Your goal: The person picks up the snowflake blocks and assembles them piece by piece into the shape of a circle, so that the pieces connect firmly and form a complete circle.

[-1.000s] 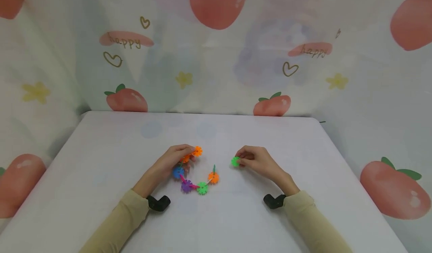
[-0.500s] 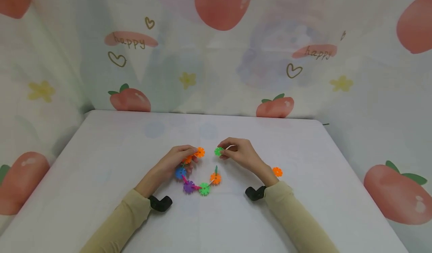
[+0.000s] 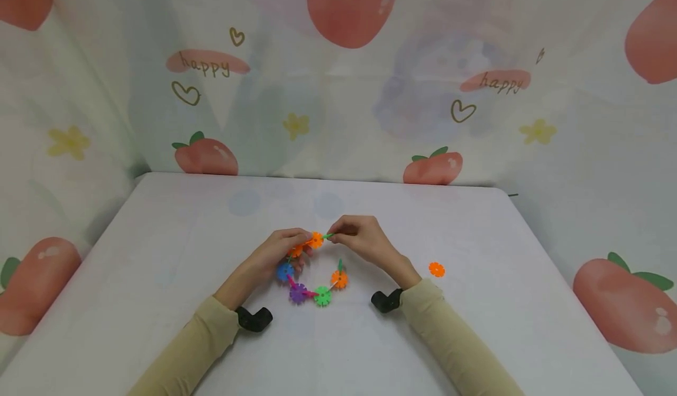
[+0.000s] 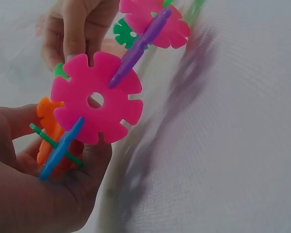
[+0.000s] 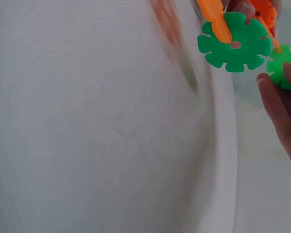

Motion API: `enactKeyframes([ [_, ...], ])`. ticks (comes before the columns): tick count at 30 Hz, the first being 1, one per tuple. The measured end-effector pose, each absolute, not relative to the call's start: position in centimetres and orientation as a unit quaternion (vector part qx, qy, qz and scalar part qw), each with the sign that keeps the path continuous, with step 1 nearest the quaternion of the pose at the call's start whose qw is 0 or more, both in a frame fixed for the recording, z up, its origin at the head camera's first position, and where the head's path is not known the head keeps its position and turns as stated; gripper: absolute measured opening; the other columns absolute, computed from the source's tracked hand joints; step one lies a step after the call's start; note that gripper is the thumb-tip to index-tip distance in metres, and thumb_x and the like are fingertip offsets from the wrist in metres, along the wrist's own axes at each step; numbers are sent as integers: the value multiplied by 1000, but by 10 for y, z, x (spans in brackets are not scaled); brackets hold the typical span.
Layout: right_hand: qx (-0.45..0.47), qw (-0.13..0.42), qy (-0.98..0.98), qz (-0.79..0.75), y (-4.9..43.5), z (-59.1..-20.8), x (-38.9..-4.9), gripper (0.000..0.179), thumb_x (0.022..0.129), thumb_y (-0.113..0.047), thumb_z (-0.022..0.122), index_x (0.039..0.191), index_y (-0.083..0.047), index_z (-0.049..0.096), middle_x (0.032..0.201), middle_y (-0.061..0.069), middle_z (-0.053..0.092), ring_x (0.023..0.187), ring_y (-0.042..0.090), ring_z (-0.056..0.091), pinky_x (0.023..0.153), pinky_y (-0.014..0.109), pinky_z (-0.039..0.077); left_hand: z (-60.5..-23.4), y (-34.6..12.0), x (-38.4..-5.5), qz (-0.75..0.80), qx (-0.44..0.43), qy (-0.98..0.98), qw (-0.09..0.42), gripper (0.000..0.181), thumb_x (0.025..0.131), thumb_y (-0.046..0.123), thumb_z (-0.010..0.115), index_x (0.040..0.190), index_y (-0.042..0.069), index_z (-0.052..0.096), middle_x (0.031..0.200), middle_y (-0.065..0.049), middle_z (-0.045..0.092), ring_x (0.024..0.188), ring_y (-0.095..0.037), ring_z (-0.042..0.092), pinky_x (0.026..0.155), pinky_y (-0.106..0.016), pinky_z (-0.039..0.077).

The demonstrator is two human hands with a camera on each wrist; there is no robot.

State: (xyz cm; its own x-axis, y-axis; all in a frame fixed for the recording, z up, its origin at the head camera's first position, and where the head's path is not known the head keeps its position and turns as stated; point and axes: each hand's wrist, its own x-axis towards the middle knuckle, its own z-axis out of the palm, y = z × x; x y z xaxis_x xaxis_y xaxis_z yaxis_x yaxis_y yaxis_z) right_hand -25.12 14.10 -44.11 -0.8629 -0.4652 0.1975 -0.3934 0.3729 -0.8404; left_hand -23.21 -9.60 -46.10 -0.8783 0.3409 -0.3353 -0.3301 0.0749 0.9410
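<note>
A curved chain of slotted plastic snowflake discs hangs from my left hand (image 3: 275, 254), which pinches it near its orange end disc (image 3: 317, 240). Along the chain come a blue disc (image 3: 285, 271), a purple disc (image 3: 298, 293), a green disc (image 3: 322, 296) and another orange disc, with a dark green disc (image 5: 240, 46) at the far end. My right hand (image 3: 365, 240) pinches a light green disc (image 5: 281, 68), edge-on in the head view, against the orange end disc. A large pink disc (image 4: 119, 107) of the chain partly hides my left fingers in the left wrist view.
One loose orange disc (image 3: 436, 269) lies on the white-covered table (image 3: 476, 231), to the right of my right forearm. Behind the table hangs a patterned cloth (image 3: 328, 102). Black camera mounts (image 3: 255, 319) stick out at both wrists.
My right hand has moved left with the light green disc, turning it edge-on and bringing it to the orange end disc. The loose orange disc has come into sight. My left hand keeps its grip.
</note>
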Motion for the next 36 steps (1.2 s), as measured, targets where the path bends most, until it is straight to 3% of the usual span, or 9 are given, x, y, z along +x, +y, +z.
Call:
enactKeyframes([
  [4, -254, 39, 819, -513, 140, -444, -251, 5, 90, 0, 77, 95, 0, 77, 94, 16, 77, 88, 29, 77, 83, 32, 62, -462, -94, -233, 683, -5, 687, 247, 31, 106, 29, 58, 119, 3, 68, 86, -6, 66, 61, -16, 55, 59, -25, 55],
  [14, -261, -6, 831, -491, 136, -451, -249, 8, 88, 6, 76, 88, -2, 79, 88, 12, 78, 81, 21, 77, 77, 27, 62, -460, -88, -232, 685, -14, 690, 235, 29, 106, 24, 57, 119, 1, 69, 84, -6, 67, 57, -13, 53, 57, -24, 51],
  [18, -255, 11, 843, -474, 142, -447, -248, 10, 91, -2, 76, 100, -5, 78, 98, 8, 78, 88, 19, 78, 81, 28, 62, -457, -87, -232, 679, -3, 693, 242, 31, 106, 26, 56, 118, -1, 68, 88, -8, 70, 59, -14, 55, 59, -25, 54],
  [23, -245, 15, 864, -439, 166, -432, -244, 25, 93, -12, 77, 117, -7, 74, 109, 7, 77, 95, 18, 76, 85, 34, 61, -454, -91, -233, 661, 11, 706, 255, 34, 106, 29, 57, 118, -1, 66, 93, -12, 72, 62, -17, 59, 63, -27, 56],
  [29, -198, 57, 890, -406, 209, -409, -239, 25, 95, -22, 76, 118, -12, 75, 104, 0, 77, 89, 23, 73, 80, 35, 57, -452, -100, -238, 620, 34, 740, 259, 37, 104, 36, 60, 110, 1, 68, 88, -10, 73, 67, -20, 64, 74, -30, 57],
  [36, -163, 101, 897, -397, 258, -396, -241, 24, 96, -25, 73, 116, -12, 74, 105, 5, 76, 90, 37, 72, 82, 41, 57, -451, -100, -247, 603, 34, 755, 257, 41, 100, 41, 65, 111, 1, 67, 77, -7, 65, 67, -20, 66, 81, -32, 55],
])
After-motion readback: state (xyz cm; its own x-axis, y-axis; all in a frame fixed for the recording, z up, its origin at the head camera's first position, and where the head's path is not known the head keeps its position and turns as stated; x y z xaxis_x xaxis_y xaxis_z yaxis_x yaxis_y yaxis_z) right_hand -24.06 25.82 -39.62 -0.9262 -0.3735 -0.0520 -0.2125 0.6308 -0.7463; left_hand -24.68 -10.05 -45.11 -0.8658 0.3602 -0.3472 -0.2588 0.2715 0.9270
